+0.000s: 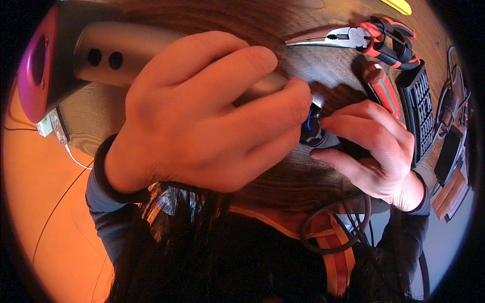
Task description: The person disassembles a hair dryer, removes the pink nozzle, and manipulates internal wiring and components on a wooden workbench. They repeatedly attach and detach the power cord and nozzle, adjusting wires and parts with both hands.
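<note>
A hair dryer [132, 44] with a grey cylindrical handle, two dark round buttons and a purple-pink head lies across the left and upper middle. My left hand [202, 118] is closed around its handle, hiding much of it. At the handle's lower end a short blue wire [309, 120] shows beside a black ribbed cord sleeve [327, 140]. My right hand [375, 144] pinches that sleeve between thumb and fingers. Whether the sleeve is seated in the handle or apart from it, I cannot tell. A dark cord [303, 237] loops below my right hand, over my lap.
On the wooden table [212, 12], long-nose pliers [351, 38] with red-black handles lie at the upper right. A red-handled screwdriver [385, 93] is near my right hand, beside a black keyboard [423, 111]. Tangled cables [447, 108] sit farther right. A yellow object [399, 6] shows at the far edge.
</note>
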Available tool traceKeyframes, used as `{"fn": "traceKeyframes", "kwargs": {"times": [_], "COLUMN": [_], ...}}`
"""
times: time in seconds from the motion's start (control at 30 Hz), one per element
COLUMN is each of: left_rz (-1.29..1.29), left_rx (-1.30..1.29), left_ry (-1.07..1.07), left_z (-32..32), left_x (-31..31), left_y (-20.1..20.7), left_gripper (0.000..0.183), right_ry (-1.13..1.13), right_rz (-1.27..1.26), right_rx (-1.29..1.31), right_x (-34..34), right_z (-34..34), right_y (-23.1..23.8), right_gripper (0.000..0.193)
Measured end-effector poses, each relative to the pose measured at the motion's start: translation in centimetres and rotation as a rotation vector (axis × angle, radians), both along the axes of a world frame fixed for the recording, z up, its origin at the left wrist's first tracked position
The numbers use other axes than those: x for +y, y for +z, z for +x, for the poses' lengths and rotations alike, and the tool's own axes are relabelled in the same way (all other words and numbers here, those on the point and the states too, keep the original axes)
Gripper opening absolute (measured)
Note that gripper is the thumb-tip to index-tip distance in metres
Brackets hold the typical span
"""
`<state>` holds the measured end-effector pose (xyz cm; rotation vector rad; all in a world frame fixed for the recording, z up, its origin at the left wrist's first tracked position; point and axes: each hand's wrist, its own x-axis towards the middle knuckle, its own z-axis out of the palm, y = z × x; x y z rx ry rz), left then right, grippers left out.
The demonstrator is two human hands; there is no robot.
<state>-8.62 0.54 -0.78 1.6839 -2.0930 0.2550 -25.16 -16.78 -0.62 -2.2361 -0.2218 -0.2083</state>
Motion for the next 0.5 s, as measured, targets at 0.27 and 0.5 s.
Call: {"fn": "traceKeyframes", "kwargs": {"times": [0.27,0.5], "left_rz": [-0.032,-0.004], "left_rx": [0.052,0.071], "left_ry": [0.011,0.050], "left_z": [-0.10,-0.20], "left_x": [0.14,0.07], "left_y": [-0.01,0.01], "left_gripper": [0.028,0.026], "right_ry": [-0.037,-0.069], "right_rz": [0.060,0.057], "right_rx": [0.062,0.124], "right_x": [0.19,0.57], "right_z": [-0.14,-0.13], "right_y": [0.33,0.87], "right_gripper": [0.034,0.029]}}
